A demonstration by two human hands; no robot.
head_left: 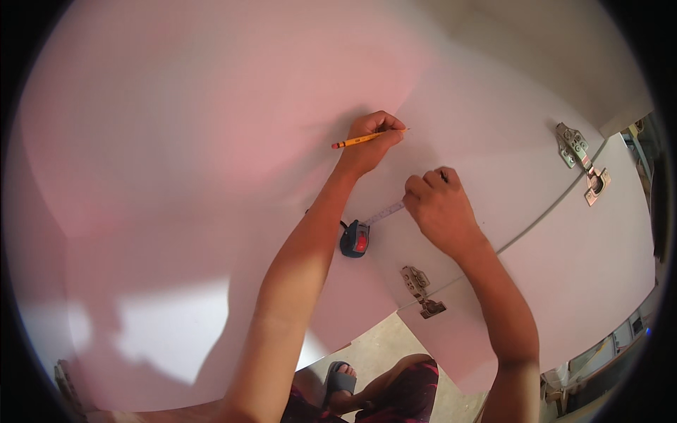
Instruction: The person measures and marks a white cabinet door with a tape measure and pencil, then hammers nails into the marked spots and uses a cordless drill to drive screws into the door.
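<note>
My left hand (374, 141) pinches a yellow pencil (352, 142), its tip pointing right near the pale panel and its eraser end to the left. Lower and to the right, my right hand (443, 211) is closed on the end of a tape measure's white blade (385, 213). A small dark bit shows between its fingers, too little to make out. The dark blue and red tape measure case (355, 240) lies on the panel beside my left forearm, with the blade drawn out toward my right hand.
Two metal cabinet hinges, an upper one (582, 162) and a lower one (423, 291), bridge the seam between the large white panel and a door panel (585, 261). Below the panel's edge show my sandalled foot (340, 381) and the floor (384, 345). Assorted items crowd the right rim.
</note>
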